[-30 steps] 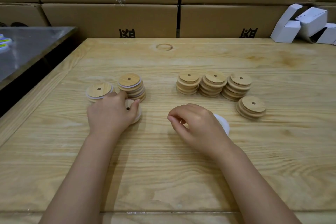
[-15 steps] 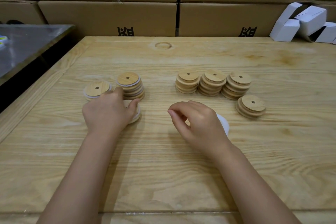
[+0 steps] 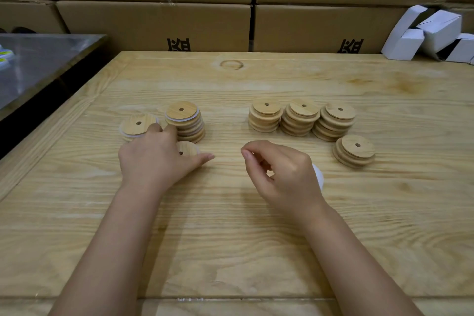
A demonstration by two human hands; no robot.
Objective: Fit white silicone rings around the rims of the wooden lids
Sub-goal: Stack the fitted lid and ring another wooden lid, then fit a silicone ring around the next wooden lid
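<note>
Wooden lids with a centre hole stand in stacks on the table. Three bare stacks (image 3: 302, 117) and a short one (image 3: 355, 150) are at the right. A stack with white rings fitted (image 3: 183, 120) and a low ringed pile (image 3: 137, 124) are at the left. My left hand (image 3: 156, 159) rests on a single lid (image 3: 188, 149) in front of the ringed stack, thumb stretched out to the right, fingertips beside the low pile. My right hand (image 3: 284, 174) is curled over the pile of white silicone rings (image 3: 318, 177); a pale bit of ring shows between thumb and fingers.
Cardboard boxes (image 3: 154, 23) line the table's far edge. White folded cartons (image 3: 431, 33) lie at the back right. A metal-topped table (image 3: 38, 64) stands to the left across a dark gap. The wooden table (image 3: 230, 238) runs bare toward me.
My left thumb has swung out to the right, off the single lid, which now shows more. My right hand has stayed over the rings.
</note>
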